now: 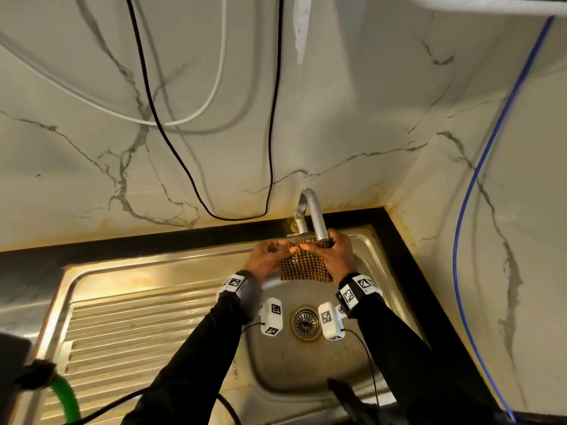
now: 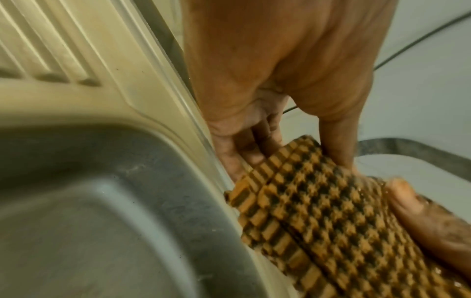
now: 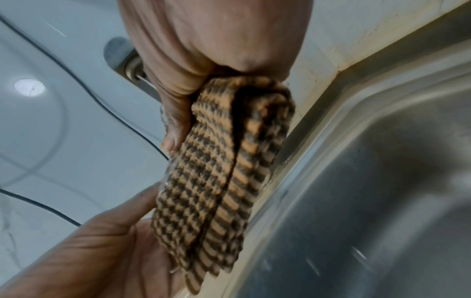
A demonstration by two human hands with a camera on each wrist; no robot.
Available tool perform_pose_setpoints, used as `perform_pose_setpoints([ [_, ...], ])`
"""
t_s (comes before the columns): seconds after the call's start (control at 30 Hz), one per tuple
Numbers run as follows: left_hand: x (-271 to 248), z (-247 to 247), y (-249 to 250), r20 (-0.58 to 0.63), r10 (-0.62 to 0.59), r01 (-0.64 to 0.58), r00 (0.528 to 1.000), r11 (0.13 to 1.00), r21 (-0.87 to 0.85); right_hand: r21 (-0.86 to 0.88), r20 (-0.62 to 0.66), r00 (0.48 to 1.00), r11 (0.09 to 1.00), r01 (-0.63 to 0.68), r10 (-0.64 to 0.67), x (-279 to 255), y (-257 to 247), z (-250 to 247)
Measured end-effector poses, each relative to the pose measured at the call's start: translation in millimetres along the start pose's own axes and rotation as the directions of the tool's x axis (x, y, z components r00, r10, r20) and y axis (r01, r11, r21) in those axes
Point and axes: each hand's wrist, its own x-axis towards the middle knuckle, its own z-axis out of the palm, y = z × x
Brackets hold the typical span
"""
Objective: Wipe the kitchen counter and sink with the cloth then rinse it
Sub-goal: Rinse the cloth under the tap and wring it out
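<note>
An orange-and-black checked cloth [image 1: 303,265] is folded and held over the steel sink basin [image 1: 310,372], right under the spout of the curved metal tap [image 1: 313,216]. My left hand [image 1: 270,256] pinches its left edge between thumb and fingers. My right hand [image 1: 334,256] grips its right side in a curled fist. The left wrist view shows the cloth [image 2: 331,211] wet, with a thumb [image 2: 339,145] pressed on top. In the right wrist view the cloth [image 3: 219,181] hangs down doubled over, and drops of water fall past it.
The ribbed steel drainboard [image 1: 129,329] lies left of the basin, the drain strainer [image 1: 306,323] below my hands. Black [image 1: 270,133], white [image 1: 211,96] and blue [image 1: 478,167] cables hang down the marble wall. A black counter edge [image 1: 408,256] borders the sink. A green-handled object [image 1: 66,400] sits bottom left.
</note>
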Motion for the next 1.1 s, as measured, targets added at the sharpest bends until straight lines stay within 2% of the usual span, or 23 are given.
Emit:
perform_pose_setpoints([
  [0.13,-4,0,7,0.058,0.123,-0.124,0.991,0.992,0.008,0.024,0.039,0.999,0.999,0.037,-0.038,1,5,-12],
  [0.23,-8,1,22,0.180,0.147,-0.178,0.973,0.969,0.171,0.026,0.137,0.990,0.999,0.035,-0.038,-4,3,-28],
  [0.3,-2,3,30,0.242,0.148,-0.231,0.959,0.903,0.363,-0.041,0.222,0.975,0.999,0.031,-0.021,-7,7,-40],
  [0.37,4,13,36,0.248,0.167,-0.277,0.954,0.805,0.525,-0.107,0.248,0.968,0.993,0.052,-0.024,-7,16,-50],
  [0.43,8,25,38,0.228,0.227,-0.320,0.947,0.725,0.610,-0.139,0.212,0.976,0.987,0.082,-0.051,-7,21,-55],
  [0.5,12,33,37,0.225,0.257,-0.341,0.940,0.688,0.641,-0.149,0.145,0.985,0.982,0.118,-0.097,-4,23,-58],
  [0.57,15,34,34,0.235,0.257,-0.348,0.937,0.678,0.648,-0.159,0.119,0.988,0.981,0.112,-0.094,-3,23,-60],
  [0.67,16,28,32,0.242,0.219,-0.323,0.945,0.732,0.600,-0.163,0.175,0.984,0.984,0.069,-0.040,2,26,-57],
  [0.77,12,22,27,0.271,0.243,-0.354,0.931,0.775,0.523,-0.183,0.224,0.972,0.977,0.109,-0.067,7,18,-46],
  [0.83,8,15,22,0.214,0.287,-0.357,0.934,0.788,0.501,-0.227,0.257,0.963,0.964,0.139,-0.078,11,10,-35],
  [0.93,3,5,15,0.022,0.324,-0.293,0.946,0.824,0.485,-0.266,0.339,0.939,0.952,0.150,-0.053,18,4,-16],
  [1.0,1,4,12,-0.069,0.343,-0.272,0.937,0.838,0.473,-0.212,0.337,0.941,0.972,0.099,-0.022,17,2,-5],
  [1.1,5,4,11,-0.147,0.382,-0.267,0.912,0.828,0.493,-0.054,0.268,0.962,0.998,-0.034,0.048,19,1,7],
])
